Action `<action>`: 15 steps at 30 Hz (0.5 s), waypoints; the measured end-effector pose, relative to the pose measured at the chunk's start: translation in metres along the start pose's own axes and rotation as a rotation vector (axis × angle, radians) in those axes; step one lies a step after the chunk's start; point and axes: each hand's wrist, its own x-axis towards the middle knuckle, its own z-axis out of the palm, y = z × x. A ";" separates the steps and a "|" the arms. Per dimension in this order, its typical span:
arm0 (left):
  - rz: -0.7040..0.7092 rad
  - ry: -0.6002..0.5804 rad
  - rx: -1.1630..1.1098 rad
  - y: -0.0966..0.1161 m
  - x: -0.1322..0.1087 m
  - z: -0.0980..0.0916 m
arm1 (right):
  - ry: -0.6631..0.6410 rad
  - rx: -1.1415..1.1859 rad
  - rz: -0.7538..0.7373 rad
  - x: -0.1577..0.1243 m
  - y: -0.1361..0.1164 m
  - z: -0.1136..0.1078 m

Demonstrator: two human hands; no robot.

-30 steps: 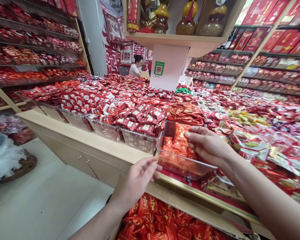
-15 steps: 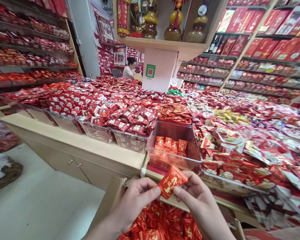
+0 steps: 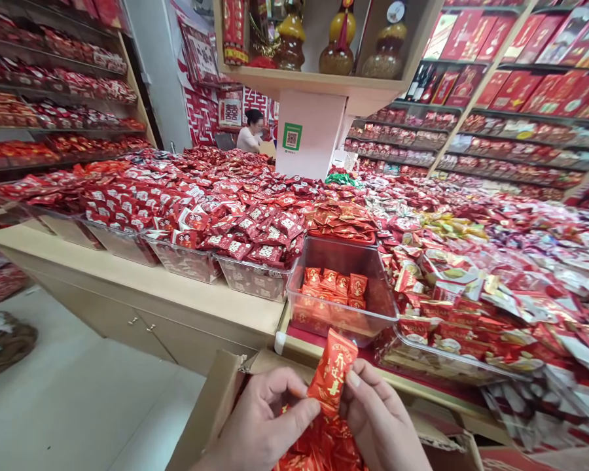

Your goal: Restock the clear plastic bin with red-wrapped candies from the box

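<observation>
A red candy packet [image 3: 332,374] with gold lettering stands nearly upright between my two hands. My left hand [image 3: 269,418] pinches its lower left corner between thumb and fingers. On the packet's right edge, the thumb and fingers of my right hand [image 3: 377,415] are closed. Below them, an open cardboard box [image 3: 203,412] holds many more red packets [image 3: 319,448] of the same look, partly hidden by my hands. Just beyond stands a clear plastic bin [image 3: 385,288], with several such packets [image 3: 331,288] set in rows at its bottom.
Bins of dark red packets [image 3: 255,232] line the counter [image 3: 196,281] to the left. Red and white packets [image 3: 466,314] are heaped on the right. A shelf unit [image 3: 324,75] overhangs the middle on a post. A person [image 3: 249,134] sits far back.
The packet has turned from a slant to nearly upright, its lettering now facing me more squarely. Both hands have come slightly lower, and the view has shifted a little.
</observation>
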 end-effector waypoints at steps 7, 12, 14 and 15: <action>0.044 0.021 0.020 0.001 0.004 -0.004 | -0.146 -0.367 -0.082 0.002 -0.026 0.013; 0.100 0.161 0.257 -0.019 0.012 -0.038 | 0.039 -0.720 -0.335 0.074 -0.095 0.028; 0.112 0.283 0.446 -0.033 0.017 -0.052 | 0.121 -0.832 -0.385 0.123 -0.110 0.033; 0.137 0.313 0.522 -0.040 0.019 -0.056 | 0.144 -0.897 -0.335 0.148 -0.111 0.036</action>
